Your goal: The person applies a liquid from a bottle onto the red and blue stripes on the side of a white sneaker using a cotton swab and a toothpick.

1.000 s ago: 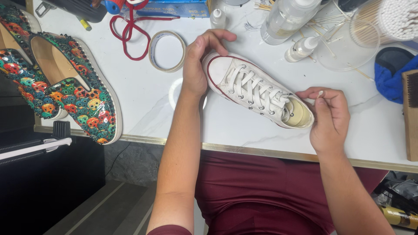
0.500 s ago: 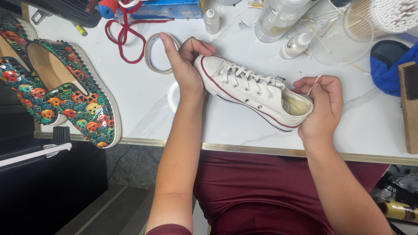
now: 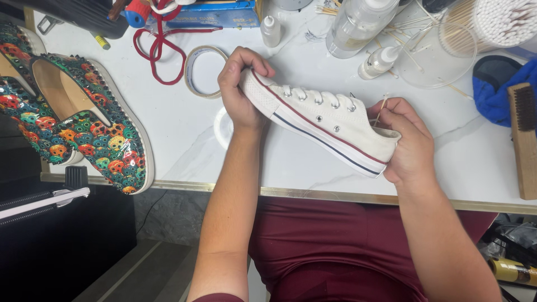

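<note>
A white canvas sneaker [image 3: 327, 126] with a red and a blue stripe along its sole is held above the white marble table [image 3: 184, 145], turned on its side so the outer side faces me. My left hand [image 3: 239, 84] grips the toe cap. My right hand [image 3: 407, 140] wraps the heel, with a lace end pinched near the fingers. White laces run through the metal eyelets.
A pair of colourful studded slip-on shoes [image 3: 84, 123] lies at the left. A tape roll [image 3: 204, 70], red laces [image 3: 159, 42], small glue bottles [image 3: 379, 60], a clear bottle [image 3: 358, 25], a tub of cotton swabs [image 3: 498, 25], a blue cloth [image 3: 495, 89] and a wooden brush [image 3: 523, 140] lie around.
Both hands have rolled the sneaker from laces-up onto its side and lifted it slightly. My right hand has shifted to wrap the heel.
</note>
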